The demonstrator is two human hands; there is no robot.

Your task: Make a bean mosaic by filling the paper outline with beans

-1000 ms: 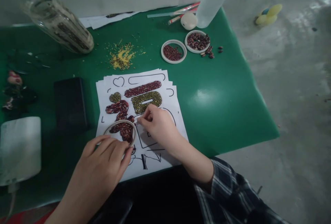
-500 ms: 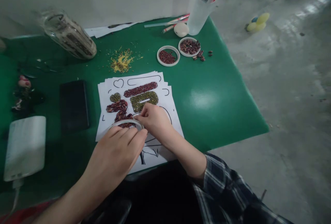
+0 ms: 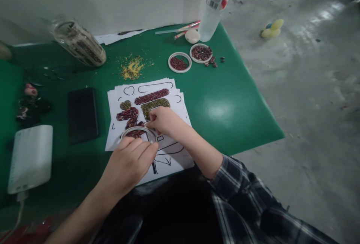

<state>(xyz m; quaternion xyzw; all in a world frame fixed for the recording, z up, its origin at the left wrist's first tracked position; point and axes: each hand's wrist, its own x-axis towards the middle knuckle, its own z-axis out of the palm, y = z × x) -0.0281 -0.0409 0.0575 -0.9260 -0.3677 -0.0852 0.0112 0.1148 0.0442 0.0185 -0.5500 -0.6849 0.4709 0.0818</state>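
Note:
My left hand (image 3: 131,161) grips the near edge of a shallow round dish with a white rim (image 3: 153,134), low over a paper sheet (image 3: 180,110). Mottled dark red beans show at the far left part of the dish; I cannot tell which lie in it. My right hand (image 3: 165,124) is closed in a pinch at the dish's far right, above the sheet; whatever its fingertips hold is hidden. Outlined shapes on the sheet are filled with small red beans (image 3: 152,96), green mung beans (image 3: 153,105) and larger mottled red beans (image 3: 128,114).
Two round dishes of red beans (image 3: 180,64) and mottled beans (image 3: 201,53) stand at the back right, near a plastic bottle (image 3: 210,18). Yellow grains (image 3: 132,68) lie scattered behind the sheet. A jar (image 3: 81,45), dark phone (image 3: 82,115) and white power bank (image 3: 30,159) are leftward.
My right hand has shifted slightly left and up across the sheet, still pinched. The left hand keeps its grip on the dish. The camera view has moved slightly.

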